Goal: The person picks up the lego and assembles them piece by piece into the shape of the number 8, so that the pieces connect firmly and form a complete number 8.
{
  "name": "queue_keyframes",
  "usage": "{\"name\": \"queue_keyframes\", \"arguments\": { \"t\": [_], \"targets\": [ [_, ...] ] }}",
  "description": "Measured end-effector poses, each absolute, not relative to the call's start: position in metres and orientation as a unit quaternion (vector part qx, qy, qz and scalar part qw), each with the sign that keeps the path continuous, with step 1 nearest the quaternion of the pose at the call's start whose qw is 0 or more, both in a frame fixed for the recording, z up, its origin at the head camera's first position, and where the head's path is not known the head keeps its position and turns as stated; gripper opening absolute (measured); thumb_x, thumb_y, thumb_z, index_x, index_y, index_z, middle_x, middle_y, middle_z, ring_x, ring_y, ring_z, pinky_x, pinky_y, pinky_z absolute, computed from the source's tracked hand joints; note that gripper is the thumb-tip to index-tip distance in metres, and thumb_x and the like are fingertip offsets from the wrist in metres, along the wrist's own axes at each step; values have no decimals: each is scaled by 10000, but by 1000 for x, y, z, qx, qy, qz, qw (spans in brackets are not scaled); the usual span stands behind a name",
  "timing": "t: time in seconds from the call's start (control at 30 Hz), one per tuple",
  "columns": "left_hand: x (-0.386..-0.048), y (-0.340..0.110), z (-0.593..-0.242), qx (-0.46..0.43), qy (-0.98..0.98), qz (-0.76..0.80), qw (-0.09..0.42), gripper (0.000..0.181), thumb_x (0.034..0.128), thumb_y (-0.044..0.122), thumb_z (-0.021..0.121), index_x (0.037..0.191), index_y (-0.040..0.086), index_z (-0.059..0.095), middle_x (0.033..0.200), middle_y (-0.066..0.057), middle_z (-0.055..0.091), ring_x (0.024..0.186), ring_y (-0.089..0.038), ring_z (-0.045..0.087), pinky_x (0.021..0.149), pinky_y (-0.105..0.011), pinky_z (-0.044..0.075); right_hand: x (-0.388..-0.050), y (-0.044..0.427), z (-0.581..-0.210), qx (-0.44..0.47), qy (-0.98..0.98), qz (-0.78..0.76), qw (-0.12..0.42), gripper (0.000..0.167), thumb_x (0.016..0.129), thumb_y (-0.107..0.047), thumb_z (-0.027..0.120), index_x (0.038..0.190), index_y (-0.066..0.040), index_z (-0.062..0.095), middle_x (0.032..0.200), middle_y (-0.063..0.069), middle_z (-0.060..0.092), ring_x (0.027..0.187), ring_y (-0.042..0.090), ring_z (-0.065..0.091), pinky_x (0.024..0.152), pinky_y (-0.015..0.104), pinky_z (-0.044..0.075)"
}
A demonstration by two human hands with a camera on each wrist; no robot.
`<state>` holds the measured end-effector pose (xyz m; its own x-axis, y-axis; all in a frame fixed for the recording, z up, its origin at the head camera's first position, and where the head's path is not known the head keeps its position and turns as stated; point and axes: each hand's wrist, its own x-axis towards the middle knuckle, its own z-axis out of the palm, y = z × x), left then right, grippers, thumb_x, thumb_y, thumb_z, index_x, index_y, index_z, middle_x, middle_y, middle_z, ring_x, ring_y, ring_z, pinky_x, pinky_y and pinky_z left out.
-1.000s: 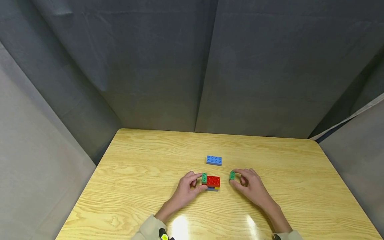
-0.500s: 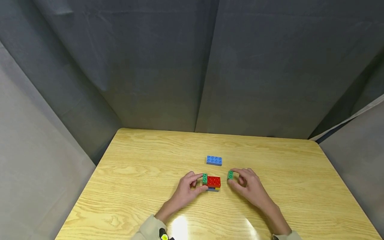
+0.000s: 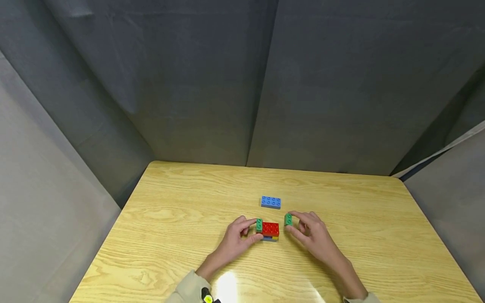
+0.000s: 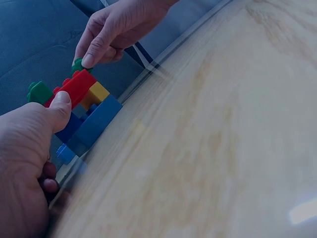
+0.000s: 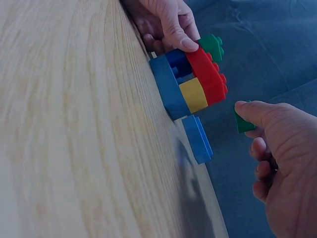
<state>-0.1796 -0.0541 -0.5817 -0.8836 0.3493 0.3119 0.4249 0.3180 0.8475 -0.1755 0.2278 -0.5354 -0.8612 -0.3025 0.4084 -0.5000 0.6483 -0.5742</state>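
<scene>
A stack of bricks stands on the table: a blue base (image 5: 168, 91), a dark blue and a yellow brick (image 5: 193, 95) above it, a red brick (image 3: 270, 229) over those, and a green brick (image 3: 259, 225) on the red one's left end. My left hand (image 3: 235, 240) grips the stack's left end between thumb and index finger. Pinched in my right hand (image 3: 313, 236) is a second green brick (image 3: 288, 219), held just right of the stack, apart from it. In the right wrist view, a gap shows between that green brick (image 5: 243, 122) and the red one.
A loose blue brick (image 3: 270, 202) lies on the wooden table (image 3: 182, 198) behind the stack. Grey curtains (image 3: 197, 84) hang along the table's back edge and at both sides.
My right hand has moved a little left with its green brick, closer to the stack. The left hand keeps its grip, nearly unmoved.
</scene>
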Motion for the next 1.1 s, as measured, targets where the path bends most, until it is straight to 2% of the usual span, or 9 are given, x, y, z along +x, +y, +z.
{"name": "queue_keyframes", "arguments": {
  "t": [0.37, 0.67, 1.1],
  "targets": [
    [-178, -54, -580, -230, -815, -532, 27, 492, 929, 310, 807, 1350, 78, 702, 807, -136, 482, 730, -164, 439, 653, -186, 356, -170, 218, -535, 235, -888, 374, 122, 427, 918, -190, 817, 1313, -70, 706, 750, -144, 449, 757, 59, 399, 635, 247, 377],
    [-180, -53, -583, -244, -814, -525, 40, 487, 935, 310, 800, 1355, 84, 699, 800, -107, 480, 716, -178, 439, 640, -184, 351, -167, 213, -535, 240, -882, 389, 118, 410, 922, -182, 812, 1304, -70, 712, 743, -112, 449, 755, 75, 395, 631, 248, 360],
    [-180, -53, -583, -249, -812, -526, 43, 473, 938, 312, 799, 1348, 95, 706, 791, -114, 471, 709, -173, 429, 646, -186, 341, -165, 207, -536, 253, -875, 394, 122, 396, 923, -173, 811, 1291, -61, 714, 740, -135, 436, 748, 67, 389, 638, 247, 361]
  ]
}}
